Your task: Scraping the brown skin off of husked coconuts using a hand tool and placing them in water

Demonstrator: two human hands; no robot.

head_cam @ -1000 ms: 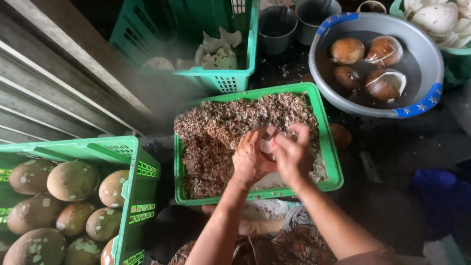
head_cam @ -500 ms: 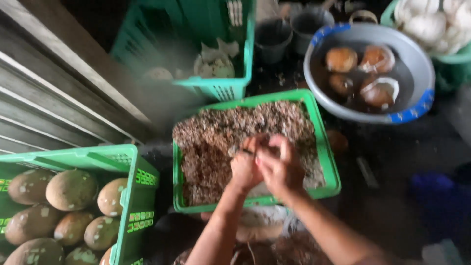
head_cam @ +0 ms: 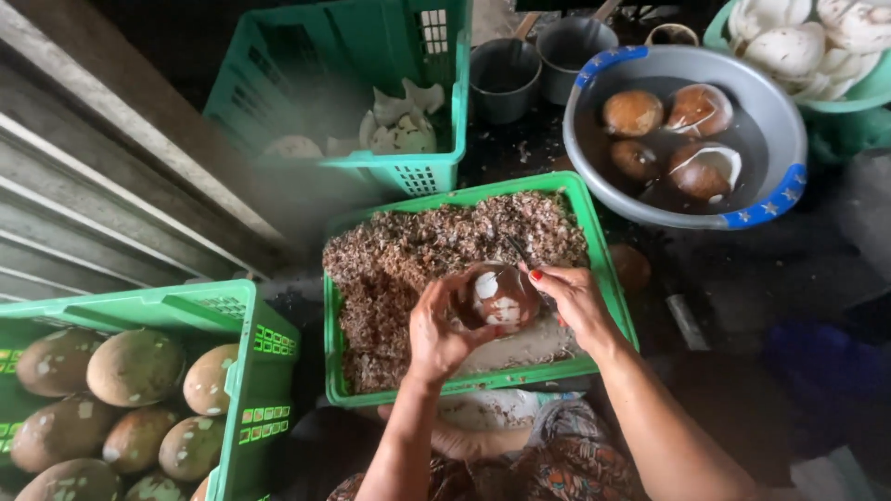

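My left hand [head_cam: 438,329] cups a round brown coconut [head_cam: 502,297] with white peeled patches, held over a green tray [head_cam: 594,250] full of brown shavings [head_cam: 418,255]. My right hand [head_cam: 571,301] rests against the coconut's right side and grips a thin dark blade [head_cam: 518,250] whose tip points up and left over the shavings. Both hands sit above the tray's near half.
A green crate [head_cam: 255,371] of unpeeled brown coconuts stands at lower left. Another green crate [head_cam: 408,172] with white pieces is behind the tray. A grey basin [head_cam: 775,199] of water holds peeled coconuts at upper right, with two dark pots [head_cam: 506,79] beside it.
The hands, earlier closed together over the coconut, have parted, so the coconut's brown and white surface shows between them. The view has shifted slightly.
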